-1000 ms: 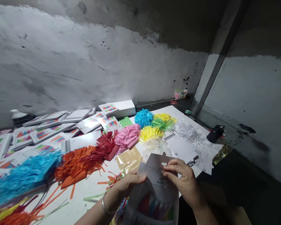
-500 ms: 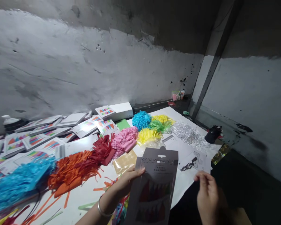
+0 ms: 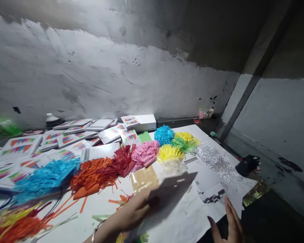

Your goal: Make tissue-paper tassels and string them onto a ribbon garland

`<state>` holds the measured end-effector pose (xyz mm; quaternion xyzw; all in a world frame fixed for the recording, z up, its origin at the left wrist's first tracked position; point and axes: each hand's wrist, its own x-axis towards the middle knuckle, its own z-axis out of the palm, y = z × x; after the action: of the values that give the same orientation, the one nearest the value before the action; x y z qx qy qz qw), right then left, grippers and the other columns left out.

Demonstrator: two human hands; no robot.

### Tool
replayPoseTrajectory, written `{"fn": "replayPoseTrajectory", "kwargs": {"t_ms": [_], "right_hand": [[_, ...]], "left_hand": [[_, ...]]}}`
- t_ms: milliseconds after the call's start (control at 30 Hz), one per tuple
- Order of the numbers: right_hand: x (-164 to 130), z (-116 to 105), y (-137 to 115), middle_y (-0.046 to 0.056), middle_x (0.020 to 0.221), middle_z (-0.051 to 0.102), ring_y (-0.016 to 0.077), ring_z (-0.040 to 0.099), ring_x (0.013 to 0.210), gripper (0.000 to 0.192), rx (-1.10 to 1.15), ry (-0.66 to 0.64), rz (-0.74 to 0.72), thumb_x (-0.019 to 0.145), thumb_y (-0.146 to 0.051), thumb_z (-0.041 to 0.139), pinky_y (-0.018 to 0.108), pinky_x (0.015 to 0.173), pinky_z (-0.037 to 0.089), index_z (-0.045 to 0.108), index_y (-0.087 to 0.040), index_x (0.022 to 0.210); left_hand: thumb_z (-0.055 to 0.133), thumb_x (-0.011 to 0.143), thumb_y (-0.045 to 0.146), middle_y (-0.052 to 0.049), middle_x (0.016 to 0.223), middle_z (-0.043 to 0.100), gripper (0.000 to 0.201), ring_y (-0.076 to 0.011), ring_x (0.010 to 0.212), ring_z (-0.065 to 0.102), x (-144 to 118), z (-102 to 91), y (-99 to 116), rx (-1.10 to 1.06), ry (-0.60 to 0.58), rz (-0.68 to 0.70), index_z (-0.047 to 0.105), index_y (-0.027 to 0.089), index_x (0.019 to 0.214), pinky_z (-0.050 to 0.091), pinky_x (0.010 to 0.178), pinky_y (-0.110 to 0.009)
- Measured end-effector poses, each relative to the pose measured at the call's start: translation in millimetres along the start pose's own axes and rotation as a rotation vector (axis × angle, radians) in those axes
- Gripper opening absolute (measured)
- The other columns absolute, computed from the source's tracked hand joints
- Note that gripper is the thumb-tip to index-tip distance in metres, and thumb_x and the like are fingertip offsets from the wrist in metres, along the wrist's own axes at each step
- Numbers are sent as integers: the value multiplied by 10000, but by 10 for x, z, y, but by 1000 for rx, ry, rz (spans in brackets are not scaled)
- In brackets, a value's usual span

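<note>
My left hand (image 3: 138, 211), with a bangle at the wrist, grips a flat card package (image 3: 176, 189) by its side. The package is tilted, with a hang hole near its top edge; its far face is in shadow. At the lower right, my right hand (image 3: 230, 224) has thumb and fingers apart and holds nothing. Just beyond its fingertips lie flat printed cards (image 3: 210, 185) with a black pattern. A brown piece in clear film (image 3: 144, 179) and a clear crinkled bundle (image 3: 171, 168) lie behind the package.
Tassel bundles cross the white-covered table: blue (image 3: 48, 175), orange (image 3: 91, 177), red (image 3: 123, 160), pink (image 3: 145, 152), yellow (image 3: 171, 152), green (image 3: 184, 144) and silver (image 3: 215, 158). Printed packs (image 3: 76, 137) pile up along the wall beside a white box (image 3: 145, 123). A black object (image 3: 247, 165) sits right.
The package has tipped from showing its printed front to a slanted, shadowed side. My right hand has dropped lower and spread its fingers. The view has turned left.
</note>
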<state>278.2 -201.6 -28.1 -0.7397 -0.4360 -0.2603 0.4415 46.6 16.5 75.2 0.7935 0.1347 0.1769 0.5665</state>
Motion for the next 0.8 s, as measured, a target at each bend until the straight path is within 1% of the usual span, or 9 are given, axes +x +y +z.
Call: {"fn": "replayPoseTrajectory", "kwargs": {"t_ms": [33,100,167,300,367,467,533,667,800], "right_hand": [[131,22,-160,116,1287,616,374,618,1130,684,69,0,-137,762,-380,746,515,813,592,460,-297,1378],[368,63,-502,46,1180,685,320,664,1065,570,236,-44,-391,769,-321,759,488,841,585,527,-360,1289],[535,139,-855,16,1054,733,273,704,978,406,351,-148,-544,824,-258,703,452,871,575,601,-358,1204],[629,430,-1527,22,968,754,234,719,922,325,523,-225,-710,868,-149,577,416,915,551,645,-301,1147],[592,593,-1808,43,978,750,225,707,954,272,670,-376,-770,885,-186,540,395,924,546,645,-259,1125],[446,815,-2094,67,1061,731,203,681,1022,296,873,-795,-709,967,-362,415,332,883,563,656,-245,1092],[271,958,-2207,81,1183,693,217,648,1103,389,858,-937,-638,965,-485,399,334,893,556,639,-259,1171],[-178,1200,-2394,126,1212,677,276,644,1109,613,731,-905,-654,809,-620,600,383,934,525,588,-230,1282],[-405,1276,-2505,37,1027,745,202,684,993,230,706,-965,-558,877,-354,616,377,983,483,681,-273,1082]], "left_hand": [[488,942,262,-62,1184,695,321,-263,1063,635,-89,-15,132,151,-49,78,658,263,1215,480,952,-347],[482,932,198,-65,1334,605,466,-271,1197,573,-300,-55,317,412,-98,226,497,304,1385,425,1036,-380],[493,915,165,-84,1416,521,578,-286,1300,486,-548,-110,342,628,-39,339,368,286,1466,355,1101,-438],[412,945,141,-110,1436,492,536,-294,1370,391,-1109,-223,12,911,299,301,358,231,1471,259,1144,-527],[393,957,142,-118,1431,498,520,-293,1378,376,-1387,-263,-191,991,392,253,354,218,1470,250,1147,-541],[383,966,135,-138,1405,524,524,-283,1364,402,-1744,-293,-412,1070,414,237,320,196,1482,275,1144,-532],[365,971,128,-151,1387,540,518,-273,1341,439,-1924,-274,-528,1113,446,209,313,185,1483,308,1132,-524],[347,976,152,-184,1398,520,536,-269,1348,429,-2143,-75,-819,1227,551,148,242,123,1501,363,1103,-497],[428,965,271,-211,1453,443,649,-310,1431,255,-2230,157,-1083,1253,616,109,150,62,1513,315,1114,-512]]}}
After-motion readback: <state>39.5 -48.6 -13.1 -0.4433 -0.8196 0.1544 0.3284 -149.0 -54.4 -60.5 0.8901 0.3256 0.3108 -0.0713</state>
